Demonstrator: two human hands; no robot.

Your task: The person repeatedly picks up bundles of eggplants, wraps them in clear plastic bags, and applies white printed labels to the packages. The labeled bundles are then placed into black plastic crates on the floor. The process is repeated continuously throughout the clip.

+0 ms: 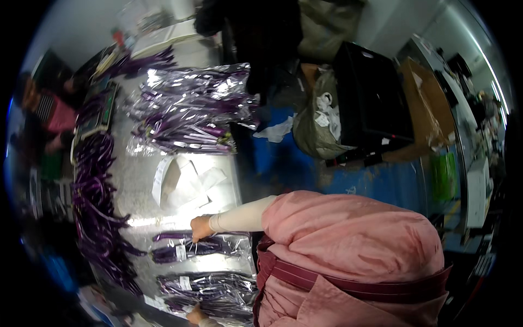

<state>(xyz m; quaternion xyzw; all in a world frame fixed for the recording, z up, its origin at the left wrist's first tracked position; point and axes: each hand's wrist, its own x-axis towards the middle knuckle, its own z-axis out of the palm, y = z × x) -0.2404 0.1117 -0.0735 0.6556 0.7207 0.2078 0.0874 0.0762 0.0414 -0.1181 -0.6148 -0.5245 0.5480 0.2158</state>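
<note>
My right hand (201, 229), fingers bent together, pinches the upper edge of a clear plastic bag of long purple eggplants (165, 253) with a white label. One eggplant shows along that edge. At the bottom, my left hand (197, 314) touches another clear bag of eggplants (212, 286); its fingers are partly hidden, so its hold is unclear. Both bags lie on a shiny metal table (139, 241). Loose long eggplants (96, 196) are heaped along the table's left side. More bagged eggplants (196, 106) lie in a pile in the upper part.
White paper strips (188, 184) lie on the table between the bags. A scale (108, 108) stands near the left edge, with eggplants on it. Across the blue floor (278, 155) are a sack (312, 135), a black box (372, 94) and a cardboard box (429, 110). A person in dark clothing (261, 32) stands at the top.
</note>
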